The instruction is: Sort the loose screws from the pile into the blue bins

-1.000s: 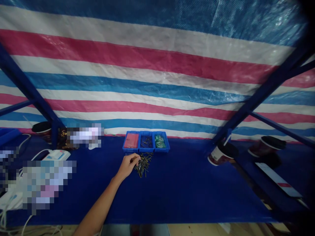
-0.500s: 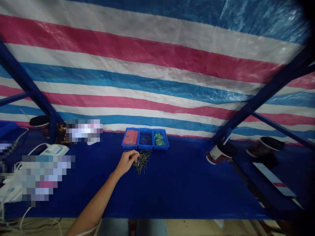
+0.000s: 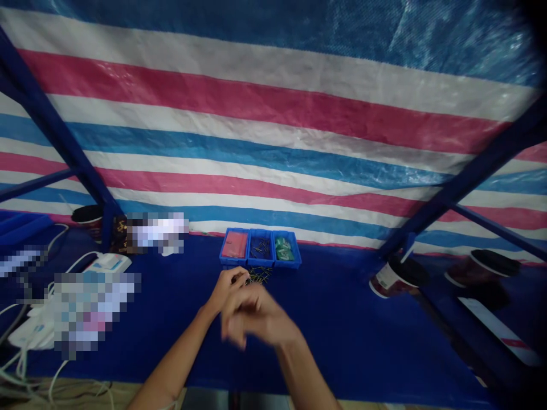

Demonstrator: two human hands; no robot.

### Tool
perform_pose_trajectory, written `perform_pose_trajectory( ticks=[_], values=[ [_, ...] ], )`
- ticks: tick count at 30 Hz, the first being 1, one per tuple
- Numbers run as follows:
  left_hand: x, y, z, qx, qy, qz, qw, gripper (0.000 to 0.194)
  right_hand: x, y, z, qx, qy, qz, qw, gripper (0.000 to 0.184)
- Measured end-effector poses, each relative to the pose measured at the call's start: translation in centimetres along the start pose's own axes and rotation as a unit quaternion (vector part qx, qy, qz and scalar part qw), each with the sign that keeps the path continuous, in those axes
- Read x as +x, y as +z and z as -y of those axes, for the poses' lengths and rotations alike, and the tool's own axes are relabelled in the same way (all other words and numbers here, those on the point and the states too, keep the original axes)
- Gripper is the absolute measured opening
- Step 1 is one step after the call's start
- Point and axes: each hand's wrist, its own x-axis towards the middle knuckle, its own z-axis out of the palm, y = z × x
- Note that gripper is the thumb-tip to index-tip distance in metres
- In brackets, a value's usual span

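My left hand (image 3: 228, 287) rests at the left edge of a pile of thin, brassy-dark pieces like long screws (image 3: 261, 275) on the blue table. Its fingers are curled together; whatever they hold is hidden. In front of the pile hovers my right hand (image 3: 258, 319), bent at the fingers and smeared by motion, covering the pile's near part. Just behind stand three joined blue bins: the left bin (image 3: 223, 256) with pink packets (image 3: 235, 245), the middle bin (image 3: 260, 262) with loose dark screw-like pieces (image 3: 260, 247), the right bin (image 3: 294, 263) with green-and-white small bags (image 3: 283, 249).
On the left lie a white power strip (image 3: 111, 262) and tangled cables (image 3: 21, 364). A dark-lidded tub (image 3: 388, 279) stands at the right, another tub (image 3: 481, 267) beyond it. Blue frame posts (image 3: 465, 165) slope up before a striped sheet (image 3: 273, 148).
My right hand has come into view from below and now covers the near side of the pile. My left hand stays beside the pile. The whole view has shifted slightly.
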Motion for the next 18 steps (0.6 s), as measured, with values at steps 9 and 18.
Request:
perform_pose_trajectory(
  ticks=[9,18],
  values=[
    [0.1,0.1,-0.1,0.001,-0.009,-0.017,1.0,0.033,-0.2,-8.4,-8.5,-0.437,-0.088,-0.277,0.851,0.029],
    [0.1,0.1,0.2,-0.003,-0.005,-0.009,1.0,0.036,-0.5,-6.6,-10.0,-0.538,-0.028,-0.252,0.804,0.019]
  ],
)
